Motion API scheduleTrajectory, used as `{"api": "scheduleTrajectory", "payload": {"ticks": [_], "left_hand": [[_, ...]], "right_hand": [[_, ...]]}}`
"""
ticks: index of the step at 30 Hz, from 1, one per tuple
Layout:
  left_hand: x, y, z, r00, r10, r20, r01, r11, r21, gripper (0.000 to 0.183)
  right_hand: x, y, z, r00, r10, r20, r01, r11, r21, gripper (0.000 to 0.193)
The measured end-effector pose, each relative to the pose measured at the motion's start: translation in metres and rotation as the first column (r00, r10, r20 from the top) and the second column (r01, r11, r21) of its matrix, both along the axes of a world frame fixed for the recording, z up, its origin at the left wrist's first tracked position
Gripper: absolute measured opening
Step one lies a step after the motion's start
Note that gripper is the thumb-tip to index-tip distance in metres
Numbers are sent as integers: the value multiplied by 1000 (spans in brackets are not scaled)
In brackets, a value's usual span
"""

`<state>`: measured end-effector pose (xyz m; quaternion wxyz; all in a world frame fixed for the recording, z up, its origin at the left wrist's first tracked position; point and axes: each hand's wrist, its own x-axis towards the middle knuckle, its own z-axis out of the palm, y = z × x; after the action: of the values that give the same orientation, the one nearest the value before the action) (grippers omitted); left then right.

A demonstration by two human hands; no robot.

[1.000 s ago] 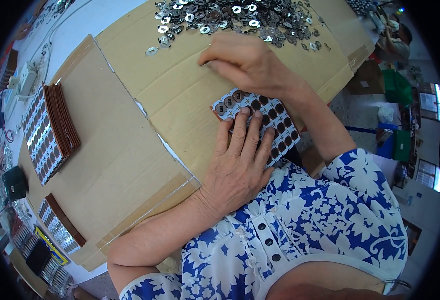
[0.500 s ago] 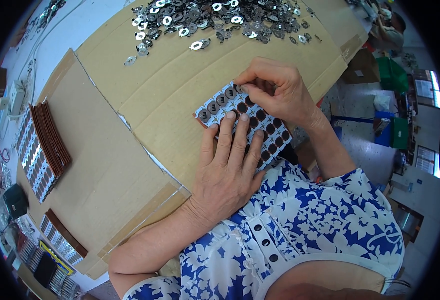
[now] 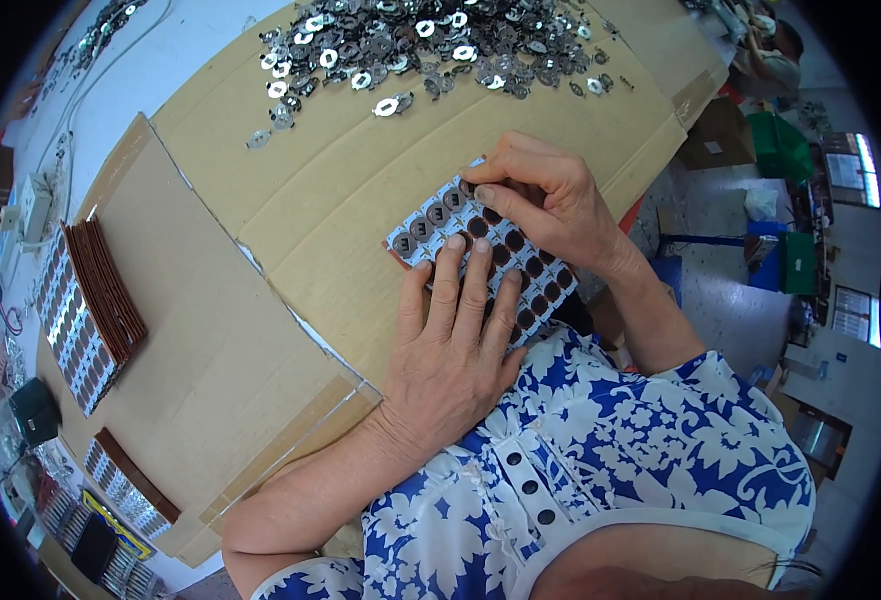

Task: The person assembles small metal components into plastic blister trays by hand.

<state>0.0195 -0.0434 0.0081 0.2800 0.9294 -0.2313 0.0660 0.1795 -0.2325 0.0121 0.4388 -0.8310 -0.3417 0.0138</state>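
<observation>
A panel with a pale, patterned face, brown edges and rows of dark round recesses lies tilted on the cardboard close to my body. Along its far left row sit several grey metal discs with dark slots. My left hand rests on the panel, fingers spread flat and holding nothing. At the far end of that row, my right hand pinches a small metal disc between thumb and forefinger, against the panel. The fingertips mostly cover this disc.
Loose metal discs form a wide pile at the far side of the cardboard. To the left stand a tall stack of similar panels and a smaller stack. Another person is at the far right; green bins stand beyond.
The view has shifted slightly. My right hand stays at the end of the disc row, its fingertips now pressed close over the last disc. My left hand keeps its place on the panel.
</observation>
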Motion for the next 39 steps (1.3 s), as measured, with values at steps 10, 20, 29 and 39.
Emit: {"api": "scheduleTrajectory", "payload": {"ticks": [10,20,29,39], "left_hand": [[-1,0,1,1000,18,10,-18,1000,-7,80],[2,1,5,1000,-6,0,6,1000,-7,80],[1,2,5,1000,-5,-16,5,1000,-5,85],[1,2,6,1000,-4,-16,4,1000,-7,84]], "right_hand": [[76,35,-3,915,-8,403,103,972,-213,18],[35,-17,6,972,-212,101,217,975,-39,10],[22,-19,18,781,-80,-620,243,953,183,11],[10,-13,30,823,-148,-549,230,970,82,9]]}}
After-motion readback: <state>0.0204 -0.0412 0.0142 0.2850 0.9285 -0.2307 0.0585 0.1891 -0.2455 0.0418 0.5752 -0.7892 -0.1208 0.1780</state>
